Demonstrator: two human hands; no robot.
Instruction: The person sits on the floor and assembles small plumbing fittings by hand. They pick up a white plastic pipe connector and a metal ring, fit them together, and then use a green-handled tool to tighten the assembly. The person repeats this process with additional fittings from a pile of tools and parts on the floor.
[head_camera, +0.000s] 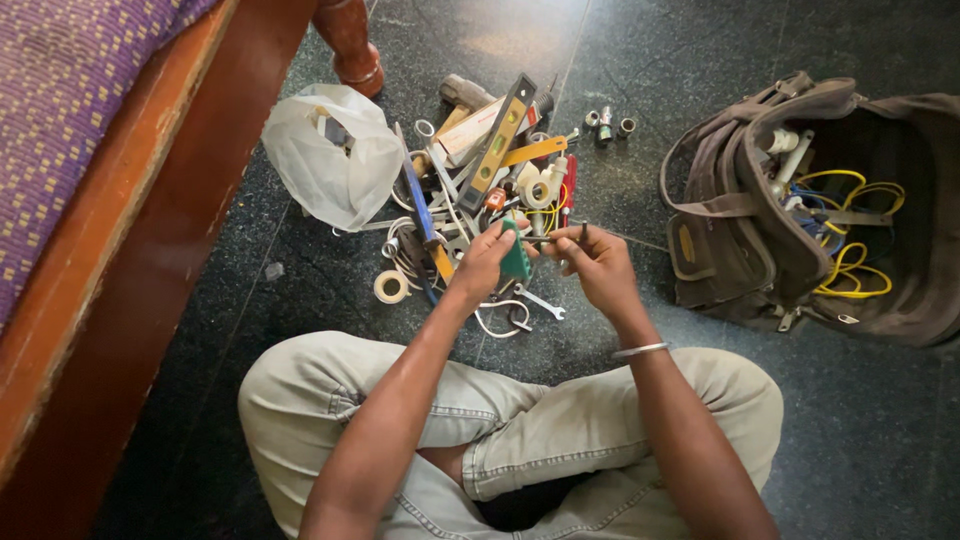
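Far left, a white plastic bag (330, 155); right, an open brown tool bag (740, 230) — yellow wires (850, 270) inside; far centre, perhaps sockets (608, 126).

Most of the green-handled tool (516, 258) is swallowed up by the left hand (484, 262), the tool bag (760, 230) gets chopped off at the 3 o'clock edge, and the white plastic bag (333, 155)'s contents can't really be made out.
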